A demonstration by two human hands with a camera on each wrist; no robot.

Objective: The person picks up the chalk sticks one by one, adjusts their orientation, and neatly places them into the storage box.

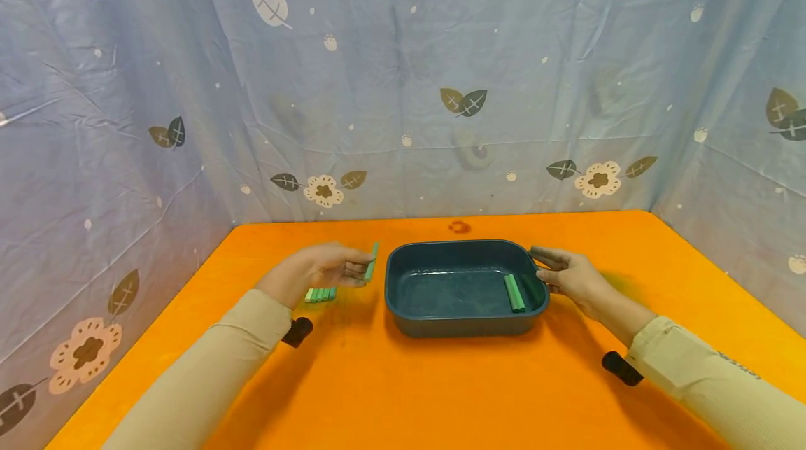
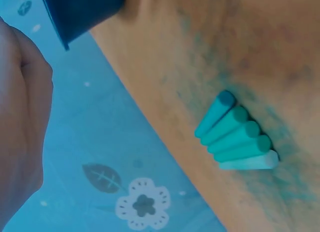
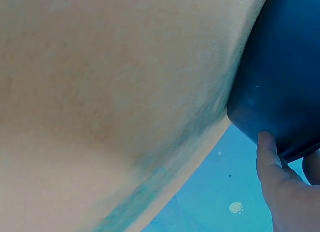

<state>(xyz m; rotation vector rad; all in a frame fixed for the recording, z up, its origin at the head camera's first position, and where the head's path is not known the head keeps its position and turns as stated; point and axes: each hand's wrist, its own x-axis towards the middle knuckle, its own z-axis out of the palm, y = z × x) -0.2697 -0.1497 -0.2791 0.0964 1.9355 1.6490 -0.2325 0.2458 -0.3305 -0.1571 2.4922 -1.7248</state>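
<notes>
My left hand (image 1: 336, 264) pinches a green chalk stick (image 1: 372, 262) at its fingertips, above the table just left of a dark basin (image 1: 462, 327). In the left wrist view only the back part of that hand (image 2: 25, 117) shows, and the held stick is out of sight. Below it, several chalk sticks (image 2: 237, 134) in green shades lie side by side on the table. Inside the basin, near its right end, two green chalk sticks (image 1: 514, 294) lie together. My right hand (image 1: 576, 278) grips the basin's right rim, one finger (image 3: 267, 147) against the outer wall.
The orange tabletop (image 1: 378, 394) carries green chalk smears (image 3: 135, 202) beside the basin and around the row of sticks. A reddish ring mark (image 1: 460, 227) is near the back edge. Patterned curtains (image 1: 390, 86) enclose the table at the back and both sides.
</notes>
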